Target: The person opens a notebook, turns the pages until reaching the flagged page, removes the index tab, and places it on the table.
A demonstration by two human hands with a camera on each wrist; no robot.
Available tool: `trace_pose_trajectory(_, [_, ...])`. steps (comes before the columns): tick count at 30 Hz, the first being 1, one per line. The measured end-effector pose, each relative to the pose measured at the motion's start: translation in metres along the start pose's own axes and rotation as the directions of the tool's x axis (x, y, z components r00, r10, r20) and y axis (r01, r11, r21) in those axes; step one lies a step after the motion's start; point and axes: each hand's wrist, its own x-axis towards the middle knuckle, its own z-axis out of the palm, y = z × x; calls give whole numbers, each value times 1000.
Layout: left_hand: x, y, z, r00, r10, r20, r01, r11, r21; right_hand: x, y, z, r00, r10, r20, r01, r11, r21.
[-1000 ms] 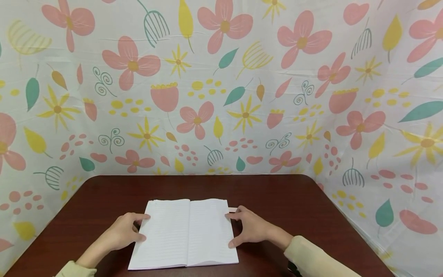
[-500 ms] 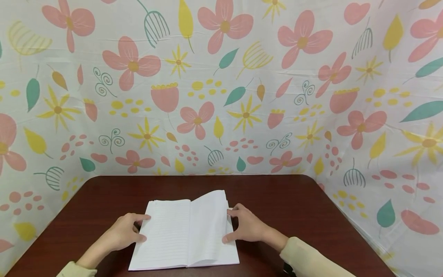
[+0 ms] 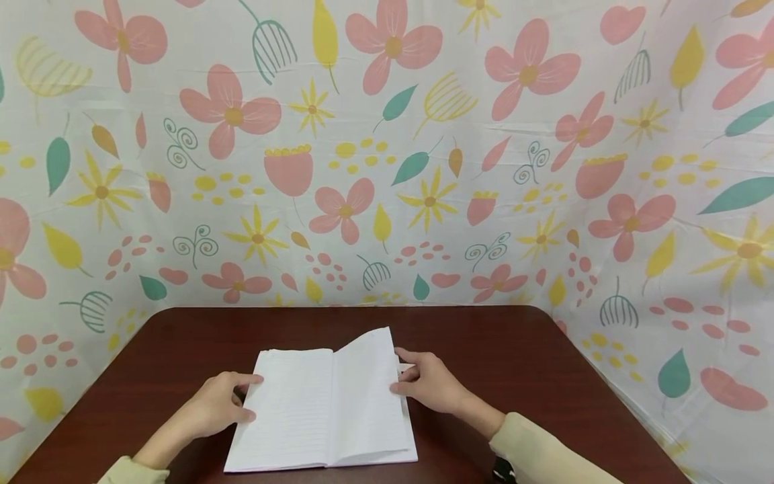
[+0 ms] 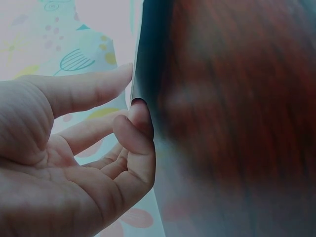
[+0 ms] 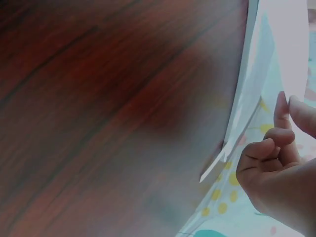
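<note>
right hand (image 3: 438, 383) pinches a raised white paper page (image 3: 365, 396) of an open white ruled notebook (image 3: 279, 413)

the notebook lies open on a dark reddish-brown, wood-grained table (image 3: 484, 349), between the person's two hands and a little left of the middle of the head view. its left side lies nearly flat, with faint ruled lines across it. on the right side, the raised page bends up from the centre fold, its far corner standing higher than the pages beneath.

the right hand has its thumb and index finger nearly closed together, with the outer edge of that page between them; the right wrist view shows its other fingers curled in, clear of the sheet.

the left hand (image 3: 211, 403) grips the notebook's left edge, thumb on the upper face and fingertips at the underside, with a small gap between them filled by the paper.

a thin white strip (image 3: 406, 368) juts out past the notebook's right edge, near the right hand; what it is cannot be told.

both arms wear pale cream cloth sleeves (image 3: 544, 450), and a small black object (image 3: 503, 469) shows at the right cuff. behind the table hangs a white cloth (image 3: 393, 208) printed with pink, yellow and green flowers and leaves.
</note>
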Motion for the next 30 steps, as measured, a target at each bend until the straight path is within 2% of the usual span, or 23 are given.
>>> trace_pose_trajectory(9, [-1,-4,2,1000,2,-8,-2,1000,-10,11,-13,13,1000,10,9,-10,1000,-24])
trace_pose_trajectory(19, [-1,-4,2,1000,5,-3,-5,1000,-13,26,-25,26,998,25,60,-26,1000,17])
trace_pose_trajectory(25, [-1,-4,1,1000,19,6,-19,1000,-14,32,-32,30,997,29,71,-36,994,98])
trace_pose_trajectory(30, [0,-1,-1,1000,4,6,-4,1000,-19,36,-38,33,997,42,59,-52,980,191])
